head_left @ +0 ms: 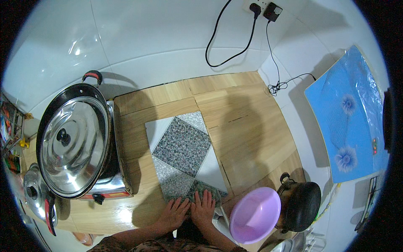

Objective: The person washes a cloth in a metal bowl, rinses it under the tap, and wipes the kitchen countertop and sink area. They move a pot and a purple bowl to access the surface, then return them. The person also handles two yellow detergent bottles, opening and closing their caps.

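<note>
A rectangular sheet (182, 145) with a grey, white and speckled diamond pattern lies flat on the wood-look surface (242, 135). Both hands rest palm down at its near end, side by side. My left hand (177, 212) touches the sheet's near left part with its fingers a little apart. Beside it, my right hand (203, 208) has its fingers spread and pointing away from me. Neither hand holds anything. Shadow darkens the part of the sheet around the fingertips.
To the left, a black wok (42, 126) with a steel lid (85, 135) sits on a gas stove (110, 189), near a lidded pot (34, 192). A purple basin (255, 217) and dark pot (302, 208) stand right. Black cables (217, 28) hang near a blue flowered panel (333, 126).
</note>
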`<state>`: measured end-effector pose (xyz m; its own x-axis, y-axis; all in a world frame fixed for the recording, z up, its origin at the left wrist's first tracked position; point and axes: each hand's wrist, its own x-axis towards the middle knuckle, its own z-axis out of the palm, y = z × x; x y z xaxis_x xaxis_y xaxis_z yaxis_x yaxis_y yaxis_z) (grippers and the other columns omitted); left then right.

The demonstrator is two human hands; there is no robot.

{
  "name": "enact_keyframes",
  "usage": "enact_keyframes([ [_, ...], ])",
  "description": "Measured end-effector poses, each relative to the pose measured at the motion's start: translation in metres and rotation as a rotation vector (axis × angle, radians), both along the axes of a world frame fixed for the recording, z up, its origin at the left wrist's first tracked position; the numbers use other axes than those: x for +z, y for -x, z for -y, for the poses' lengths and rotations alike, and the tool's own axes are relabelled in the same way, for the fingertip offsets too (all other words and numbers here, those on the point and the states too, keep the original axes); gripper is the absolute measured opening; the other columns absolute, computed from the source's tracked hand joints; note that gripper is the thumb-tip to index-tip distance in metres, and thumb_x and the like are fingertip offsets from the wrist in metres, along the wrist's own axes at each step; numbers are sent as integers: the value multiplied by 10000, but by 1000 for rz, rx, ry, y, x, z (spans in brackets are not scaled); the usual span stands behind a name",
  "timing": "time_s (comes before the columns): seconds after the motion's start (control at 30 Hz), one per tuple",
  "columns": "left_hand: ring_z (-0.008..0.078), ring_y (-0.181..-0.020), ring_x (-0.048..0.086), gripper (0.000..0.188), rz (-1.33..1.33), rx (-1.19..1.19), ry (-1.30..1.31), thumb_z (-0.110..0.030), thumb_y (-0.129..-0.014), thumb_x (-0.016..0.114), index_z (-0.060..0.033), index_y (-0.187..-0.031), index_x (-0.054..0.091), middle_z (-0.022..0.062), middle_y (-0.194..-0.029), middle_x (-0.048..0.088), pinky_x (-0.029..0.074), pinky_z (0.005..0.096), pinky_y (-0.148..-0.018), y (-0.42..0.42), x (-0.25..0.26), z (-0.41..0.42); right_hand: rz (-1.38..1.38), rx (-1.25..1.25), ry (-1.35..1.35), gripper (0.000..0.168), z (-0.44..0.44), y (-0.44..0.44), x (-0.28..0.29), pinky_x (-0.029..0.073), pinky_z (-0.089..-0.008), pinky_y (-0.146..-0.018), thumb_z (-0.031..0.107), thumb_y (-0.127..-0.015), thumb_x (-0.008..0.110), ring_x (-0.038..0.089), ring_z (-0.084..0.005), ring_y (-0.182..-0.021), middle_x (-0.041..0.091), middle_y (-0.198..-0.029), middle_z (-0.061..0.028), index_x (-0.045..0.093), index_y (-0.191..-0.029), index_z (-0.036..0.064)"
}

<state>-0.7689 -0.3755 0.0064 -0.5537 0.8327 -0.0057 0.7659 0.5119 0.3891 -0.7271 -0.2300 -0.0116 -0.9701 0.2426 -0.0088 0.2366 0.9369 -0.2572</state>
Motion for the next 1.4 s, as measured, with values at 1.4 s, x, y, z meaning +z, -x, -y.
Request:
enact_keyframes([
  [1.4,381,-1190,287,687,82,311,15,-415,-729,563,75,-1178,391,247,-1232,359,200,510,-982,39,5,-17,90,1149,66,435,-13,179,2,62,-544,-1012,340,-854,411,234,-217,-1266,279,-1367,-15,371,-1275,239],
])
